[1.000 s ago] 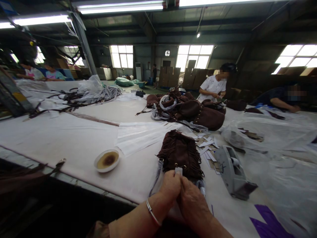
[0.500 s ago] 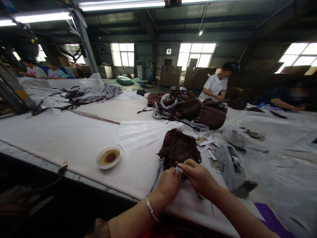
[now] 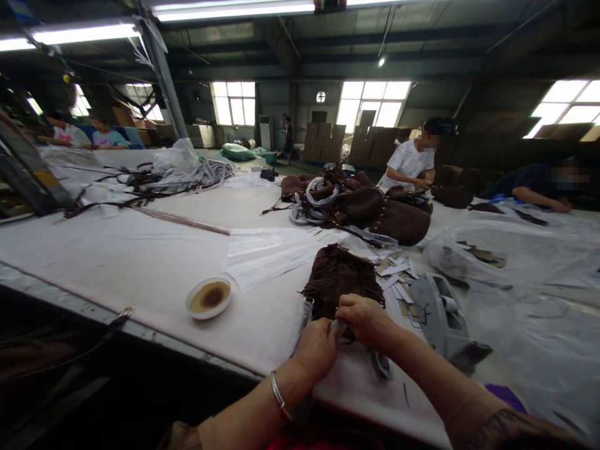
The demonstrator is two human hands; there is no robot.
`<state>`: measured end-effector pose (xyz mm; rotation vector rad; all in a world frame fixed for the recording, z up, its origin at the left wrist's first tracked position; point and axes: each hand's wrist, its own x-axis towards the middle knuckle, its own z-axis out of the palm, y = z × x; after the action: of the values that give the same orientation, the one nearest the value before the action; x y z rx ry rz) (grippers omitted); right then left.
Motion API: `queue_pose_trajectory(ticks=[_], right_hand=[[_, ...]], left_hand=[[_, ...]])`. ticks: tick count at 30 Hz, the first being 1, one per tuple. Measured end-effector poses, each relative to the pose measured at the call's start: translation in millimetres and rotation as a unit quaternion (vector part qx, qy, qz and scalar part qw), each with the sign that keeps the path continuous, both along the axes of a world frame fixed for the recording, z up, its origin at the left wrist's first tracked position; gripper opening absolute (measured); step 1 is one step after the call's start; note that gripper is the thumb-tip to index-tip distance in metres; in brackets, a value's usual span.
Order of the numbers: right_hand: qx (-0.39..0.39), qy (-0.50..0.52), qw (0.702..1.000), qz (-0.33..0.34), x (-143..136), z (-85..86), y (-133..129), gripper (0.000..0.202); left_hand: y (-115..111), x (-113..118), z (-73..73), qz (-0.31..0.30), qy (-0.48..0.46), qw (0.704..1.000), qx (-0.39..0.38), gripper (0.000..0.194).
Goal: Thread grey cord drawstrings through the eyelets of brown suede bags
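A dark brown fringed bag (image 3: 341, 275) lies on the pale table at its near edge. My left hand (image 3: 317, 349) is closed at the bag's near end, around a small pale wrapping piece (image 3: 336, 325) that shows between my hands. Just right of it, my right hand (image 3: 368, 320) has its fingers curled together against the same piece and the bag's near edge. What lies under my fingertips is partly hidden. Grey wrapping (image 3: 304, 322) runs along the bag's left side, and a wrapped loop (image 3: 382, 365) rests below my right wrist.
Left stands a white dish (image 3: 190, 306) with brown liquid. A grey tape dispenser (image 3: 438, 319) and scattered card strips (image 3: 398, 281) lie to the right. Brown bags (image 3: 398, 219) are heaped behind, near a co-worker (image 3: 407, 164). Clear plastic (image 3: 529, 319) covers the right side.
My right hand has turned over the bag's near edge, its fingers curling in more toward my left hand. The wrapped loop below the right wrist shows more. The view has shifted slightly.
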<state>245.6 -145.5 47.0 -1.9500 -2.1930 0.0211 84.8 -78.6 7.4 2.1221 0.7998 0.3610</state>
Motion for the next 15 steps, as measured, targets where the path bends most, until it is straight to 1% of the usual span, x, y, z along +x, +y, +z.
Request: queue_pose_trajectory(ticks=[3, 6, 8, 10, 11, 12, 13, 14, 15], right_hand=[[0.010, 0.005, 1.000, -0.023, -3.3, -3.4, -1.1, 0.017], [0.022, 0.018, 0.998, -0.057, -13.4, -5.7, -11.0, 0.015], [0.056, 0.044, 0.995, -0.077, -18.3, -5.9, -26.1, 0.020], [0.115, 0.086, 0.984, -0.103, -13.9, -4.3, -49.2, 0.027], [0.149, 0.108, 0.974, -0.129, -6.2, -2.5, -63.7, 0.028], [0.185, 0.128, 0.960, -0.169, 5.7, -0.2, -79.8, 0.027], [0.216, 0.144, 0.939, -0.224, 21.4, 2.5, -96.8, 0.025], [0.241, 0.156, 0.912, -0.292, 40.0, 5.2, -113.9, 0.024], [0.256, 0.171, 0.877, -0.370, 60.3, 7.3, -130.2, 0.025]], left_hand=[[2.0, -2.2, -1.4, -0.002, 0.001, 1.000, 0.013, 0.032], [3.8, 0.4, -2.8, -0.014, -0.002, 0.999, 0.035, 0.034], [5.6, 3.6, -3.3, -0.027, -0.018, 0.999, 0.044, 0.037], [8.0, 6.4, -3.4, -0.035, -0.031, 0.998, 0.052, 0.038], [9.2, 7.4, -3.4, -0.038, -0.032, 0.997, 0.054, 0.038], [10.3, 8.1, -3.4, -0.040, -0.030, 0.997, 0.055, 0.038], [11.0, 8.5, -3.4, -0.042, -0.026, 0.997, 0.055, 0.038], [11.5, 8.7, -3.4, -0.044, -0.023, 0.997, 0.055, 0.037], [11.6, 8.7, -3.6, -0.046, -0.021, 0.997, 0.054, 0.037]])
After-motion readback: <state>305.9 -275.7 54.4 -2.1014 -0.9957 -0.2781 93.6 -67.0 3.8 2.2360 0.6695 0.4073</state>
